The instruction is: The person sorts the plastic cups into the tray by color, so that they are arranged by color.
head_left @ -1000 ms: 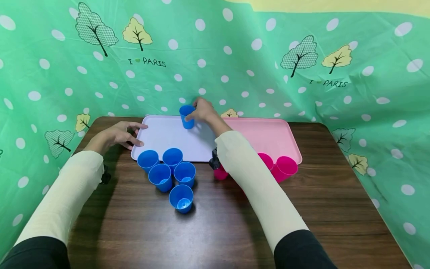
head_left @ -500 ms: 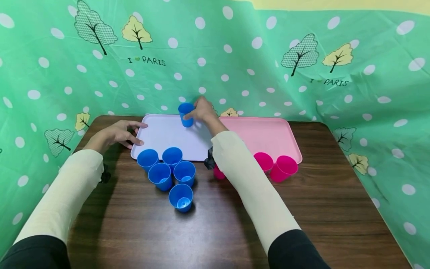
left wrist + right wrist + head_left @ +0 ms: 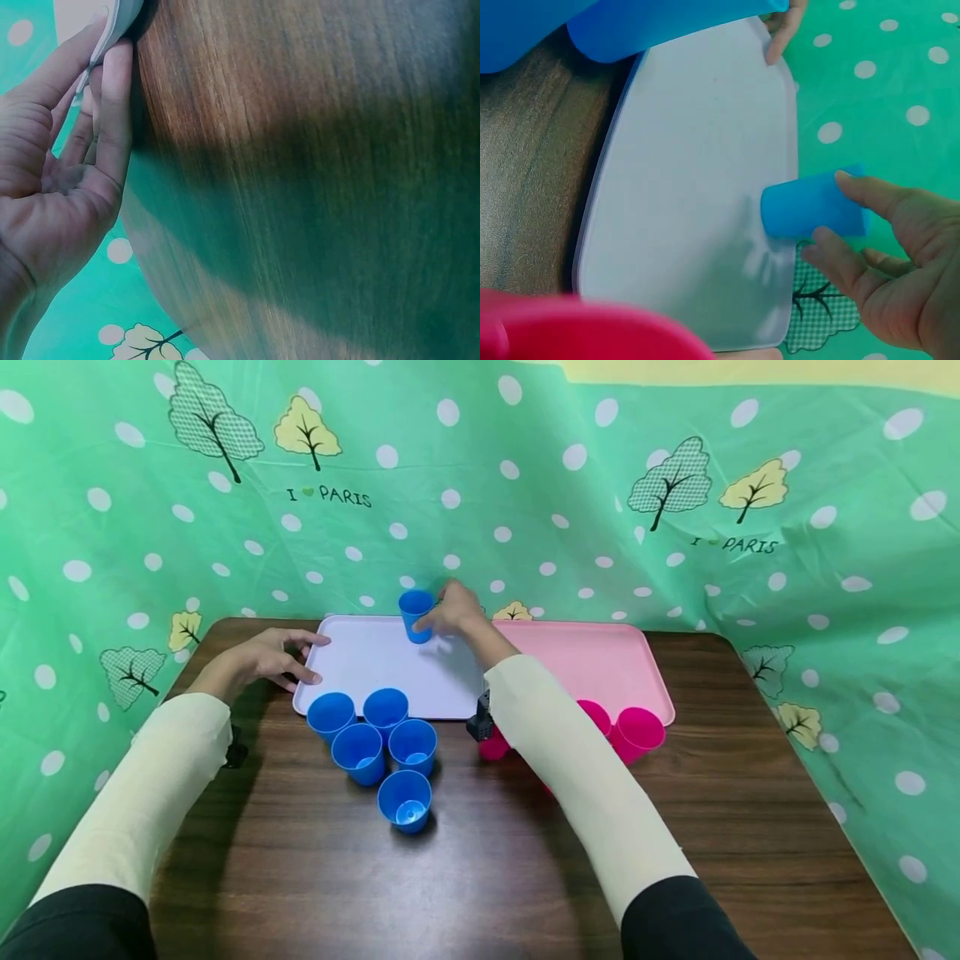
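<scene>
My right hand (image 3: 454, 610) holds a blue cup (image 3: 415, 615) upright at the far edge of the pale lavender tray (image 3: 360, 664). In the right wrist view its thumb lies near the cup's rim and other fingers are at its side. At the tray's left end, my left hand (image 3: 262, 660) grips the edge. The left wrist view shows the thumb on top of the tray rim (image 3: 112, 30) and fingers beneath. Several more blue cups (image 3: 357, 753) stand upright in a cluster before the tray.
A pink tray (image 3: 588, 660) adjoins the lavender one on the right. Bright pink cups (image 3: 637, 733) stand before it, partly hidden by my right sleeve (image 3: 577, 777). Everything rests on a dark wooden table (image 3: 480, 893), with a green dotted cloth (image 3: 480, 485) behind.
Over the last second the right forearm shifts slightly left and then back right. The blue cup stays at nearly the same spot, and my left hand keeps its place on the tray edge.
</scene>
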`<state>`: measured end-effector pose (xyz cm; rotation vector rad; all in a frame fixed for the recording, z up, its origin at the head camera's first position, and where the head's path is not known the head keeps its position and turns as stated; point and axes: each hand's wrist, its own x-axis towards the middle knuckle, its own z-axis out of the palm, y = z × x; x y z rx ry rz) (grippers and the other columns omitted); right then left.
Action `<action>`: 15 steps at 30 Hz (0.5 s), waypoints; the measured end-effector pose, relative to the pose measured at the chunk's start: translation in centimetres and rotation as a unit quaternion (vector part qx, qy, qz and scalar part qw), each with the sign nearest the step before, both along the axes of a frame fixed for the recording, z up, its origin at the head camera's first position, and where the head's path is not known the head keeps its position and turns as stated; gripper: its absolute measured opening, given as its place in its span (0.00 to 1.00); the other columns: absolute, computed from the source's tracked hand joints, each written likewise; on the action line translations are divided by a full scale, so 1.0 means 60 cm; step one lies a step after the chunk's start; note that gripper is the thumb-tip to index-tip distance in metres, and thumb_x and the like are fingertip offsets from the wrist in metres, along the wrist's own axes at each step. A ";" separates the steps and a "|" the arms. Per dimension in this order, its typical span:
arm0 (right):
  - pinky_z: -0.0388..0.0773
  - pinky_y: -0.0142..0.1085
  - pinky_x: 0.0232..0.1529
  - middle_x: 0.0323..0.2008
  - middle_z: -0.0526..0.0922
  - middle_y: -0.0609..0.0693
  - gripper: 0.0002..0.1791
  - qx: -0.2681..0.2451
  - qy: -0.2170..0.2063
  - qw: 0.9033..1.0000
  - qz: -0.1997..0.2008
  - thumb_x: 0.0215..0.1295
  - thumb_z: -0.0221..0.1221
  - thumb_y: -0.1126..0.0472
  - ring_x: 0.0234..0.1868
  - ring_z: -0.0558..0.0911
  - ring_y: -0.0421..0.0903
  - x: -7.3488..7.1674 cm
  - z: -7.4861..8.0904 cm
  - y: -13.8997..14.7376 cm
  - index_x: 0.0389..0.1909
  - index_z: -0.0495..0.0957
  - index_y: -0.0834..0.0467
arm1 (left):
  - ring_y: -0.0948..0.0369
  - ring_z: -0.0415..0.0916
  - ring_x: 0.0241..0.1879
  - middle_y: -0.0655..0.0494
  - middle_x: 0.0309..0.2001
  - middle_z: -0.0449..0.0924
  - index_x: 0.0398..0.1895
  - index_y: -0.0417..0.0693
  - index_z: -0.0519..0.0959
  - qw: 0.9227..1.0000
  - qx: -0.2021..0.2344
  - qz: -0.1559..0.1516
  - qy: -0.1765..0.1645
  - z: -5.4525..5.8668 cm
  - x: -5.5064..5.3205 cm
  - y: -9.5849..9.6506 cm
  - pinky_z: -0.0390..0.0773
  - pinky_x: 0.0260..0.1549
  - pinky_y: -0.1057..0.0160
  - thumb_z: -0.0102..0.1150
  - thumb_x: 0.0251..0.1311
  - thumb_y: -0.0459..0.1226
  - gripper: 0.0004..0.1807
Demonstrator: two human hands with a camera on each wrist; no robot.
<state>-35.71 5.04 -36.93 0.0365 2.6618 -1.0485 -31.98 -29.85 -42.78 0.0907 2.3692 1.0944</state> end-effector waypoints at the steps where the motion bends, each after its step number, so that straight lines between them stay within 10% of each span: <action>1: 0.79 0.45 0.77 0.74 0.79 0.57 0.47 -0.009 -0.005 1.000 0.006 0.64 0.83 0.52 0.73 0.78 0.54 0.013 0.015 0.001 0.77 0.70 0.60 | 0.48 0.78 0.52 0.36 0.66 0.64 0.89 0.43 0.65 1.000 0.000 0.001 0.000 0.000 0.000 -0.002 0.96 0.43 0.54 0.79 0.68 0.29 0.48; 15: 0.91 0.46 0.65 0.73 0.80 0.64 0.43 -0.157 -0.034 0.987 0.019 0.76 0.74 0.55 0.71 0.87 0.61 0.062 0.066 0.034 0.83 0.64 0.63 | 0.50 0.80 0.48 0.38 0.64 0.66 0.88 0.43 0.66 1.000 -0.003 0.003 0.005 -0.002 -0.002 -0.003 0.96 0.41 0.54 0.81 0.65 0.30 0.49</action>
